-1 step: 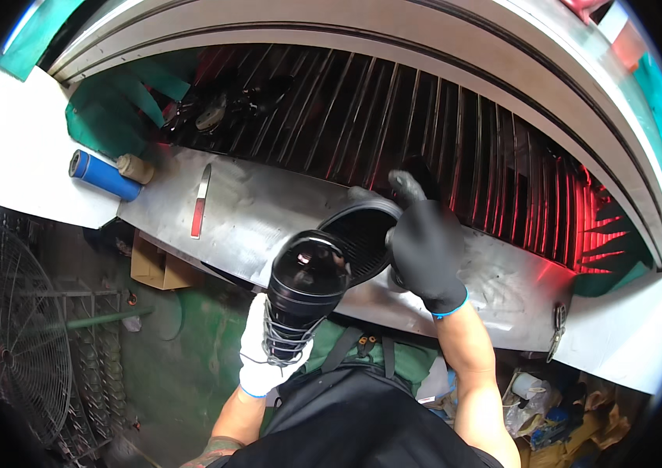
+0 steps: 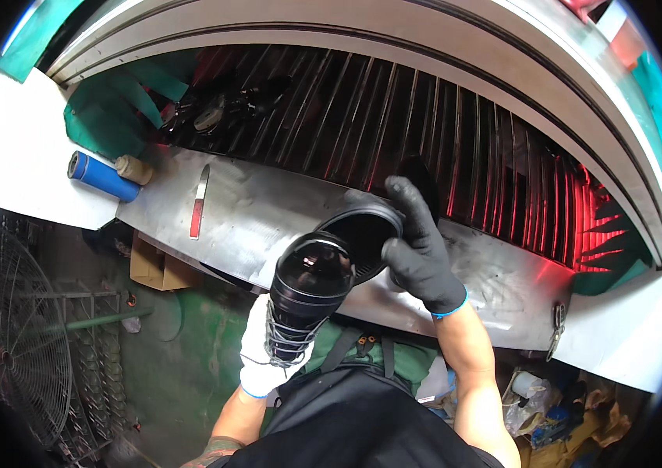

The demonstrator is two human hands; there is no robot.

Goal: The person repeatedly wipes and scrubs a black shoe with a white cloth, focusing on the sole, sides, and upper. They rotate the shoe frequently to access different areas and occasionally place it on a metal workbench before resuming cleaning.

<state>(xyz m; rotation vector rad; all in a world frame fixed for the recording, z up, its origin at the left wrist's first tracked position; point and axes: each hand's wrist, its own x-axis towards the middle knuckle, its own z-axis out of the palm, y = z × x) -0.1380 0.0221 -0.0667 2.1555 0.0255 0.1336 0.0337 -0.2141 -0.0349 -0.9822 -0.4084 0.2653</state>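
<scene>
I watch remotely as the white-gloved left hand point(image 2: 259, 368) grasps the black shoe point(image 2: 311, 273) from beneath, above the near edge of the metal table point(image 2: 502, 292), fingers mostly hidden. The shoe's long axis runs from that wrist toward the far edge, leaning slightly right. Just beyond its toe and to the right, the black sole point(image 2: 370, 242) is nearer the grey-gloved right hand point(image 2: 428, 269), whose thumb stands apart; I cannot tell whether its fingers grip the sole.

A caged fan point(image 2: 8, 357) stands left of a cardboard box point(image 2: 151, 266).
</scene>
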